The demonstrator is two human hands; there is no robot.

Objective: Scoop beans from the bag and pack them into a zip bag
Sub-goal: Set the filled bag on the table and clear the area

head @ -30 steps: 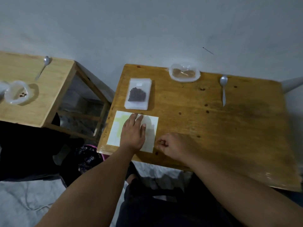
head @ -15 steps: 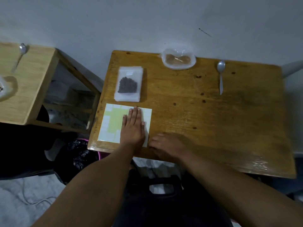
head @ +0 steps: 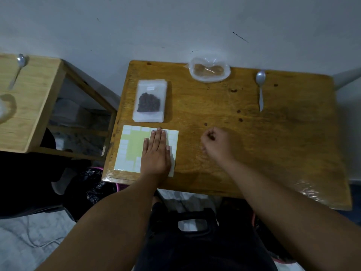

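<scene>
A clear zip bag [head: 149, 101] holding a small heap of dark beans lies flat at the back left of the wooden table [head: 273, 145]. An open plastic bag [head: 209, 71] of brownish beans sits at the table's far edge. To its right lies a metal spoon [head: 260, 89], bowl pointing away from me. My left hand [head: 156, 153] presses flat on a sheet of white labels [head: 130, 145] at the near left corner. My right hand [head: 216, 143] hovers over bare wood right of the sheet, fingers curled and fingertips together; I see nothing between them.
A lighter wooden side table [head: 33, 106] stands to the left with a second spoon [head: 18, 69] and a plastic bag [head: 4, 110] at the frame's edge. A black plastic bag [head: 91, 184] sits on the floor between the tables. A grey wall runs behind both tables.
My right hand has left the label sheet's right edge and moved right and away from me, fingers curled. My left hand stays flat on the sheet.
</scene>
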